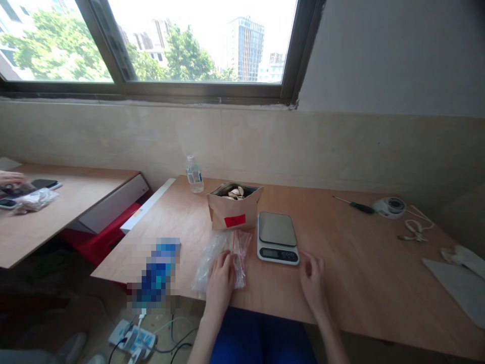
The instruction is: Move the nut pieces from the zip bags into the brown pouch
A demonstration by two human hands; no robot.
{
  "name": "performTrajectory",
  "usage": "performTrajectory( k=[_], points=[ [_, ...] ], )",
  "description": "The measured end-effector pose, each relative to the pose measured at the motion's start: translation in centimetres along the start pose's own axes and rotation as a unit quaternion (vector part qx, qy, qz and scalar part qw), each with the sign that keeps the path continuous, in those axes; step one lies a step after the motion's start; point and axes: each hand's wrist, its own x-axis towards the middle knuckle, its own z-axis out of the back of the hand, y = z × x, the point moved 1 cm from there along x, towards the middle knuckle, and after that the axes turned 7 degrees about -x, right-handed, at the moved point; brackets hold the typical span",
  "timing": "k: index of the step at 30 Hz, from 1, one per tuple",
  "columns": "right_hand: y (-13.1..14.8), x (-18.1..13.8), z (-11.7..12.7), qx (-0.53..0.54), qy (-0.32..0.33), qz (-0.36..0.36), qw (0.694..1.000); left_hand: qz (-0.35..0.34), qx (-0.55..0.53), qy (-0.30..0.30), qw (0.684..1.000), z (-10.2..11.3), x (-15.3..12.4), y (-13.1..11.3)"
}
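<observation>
My left hand (222, 275) rests on clear zip-lock bags (206, 260) with red seal lines, its fingers curled together over the plastic. At the lower right corner of a white digital kitchen scale (278, 232), my right hand (312, 275) lies on the table, fingers curled towards the thumb and nothing visible in them. The scale's metal plate is bare; its display is too small to read. Behind the bags stands a brown paper pouch (217, 212) with a red label. Its top gapes, showing pale, dried-looking slices or shells (237, 192).
A water bottle (195, 177) stands near the wall. Left lies a pixelated phone (157, 273), cabled towards a power strip (132, 338). At right are a screwdriver (361, 207), a white dome camera (390, 207) and its cable (415, 230). Another person's hand (11, 178) shows at the neighbouring table.
</observation>
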Motion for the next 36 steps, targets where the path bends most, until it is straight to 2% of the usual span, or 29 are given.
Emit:
performTrajectory(
  k=[9,15,18,20,22,24,27,28,29,30,33,36],
  points=[
    [0.0,0.1,0.1,-0.011,-0.003,0.002,1.000,0.027,0.059,-0.015,0.998,0.6,1.1,1.1],
    [-0.9,-0.1,-0.1,-0.005,-0.006,-0.023,1.000,0.019,0.054,-0.024,0.998,1.2,2.4,1.7],
    [-1.5,-0.2,-0.2,0.003,-0.004,-0.048,0.999,0.010,0.030,-0.015,0.999,1.7,2.5,0.9],
    [-1.7,-0.2,-0.3,0.007,-0.008,-0.058,0.998,0.007,-0.009,-0.015,1.000,2.6,2.5,-0.5],
    [-1.7,-0.2,-0.3,0.012,-0.014,-0.064,0.998,-0.001,-0.058,-0.054,0.997,4.1,2.9,-2.8],
    [-1.7,-0.2,-0.3,0.020,-0.017,-0.073,0.997,-0.039,-0.095,-0.151,0.983,6.2,3.8,-5.5],
    [-1.8,-0.2,-0.3,0.034,-0.020,-0.086,0.996,-0.128,-0.096,-0.291,0.943,9.1,6.9,-9.1],
    [-1.9,-0.2,-0.4,0.039,-0.021,-0.089,0.995,-0.153,-0.090,-0.319,0.931,9.7,8.3,-10.0],
    [-1.9,-0.3,-0.4,0.042,-0.022,-0.091,0.995,-0.166,-0.080,-0.323,0.928,10.2,9.8,-10.5],
    [-2.0,-0.3,-0.4,0.045,-0.024,-0.093,0.994,-0.169,-0.060,-0.308,0.934,10.4,11.3,-10.9],
    [-2.0,-0.3,-0.4,0.049,-0.028,-0.105,0.993,-0.133,0.026,-0.206,0.969,10.5,14.7,-11.2],
    [-1.9,-0.2,-0.3,0.049,-0.023,-0.118,0.992,-0.081,0.083,-0.142,0.983,10.8,15.9,-11.4]
  ],
)
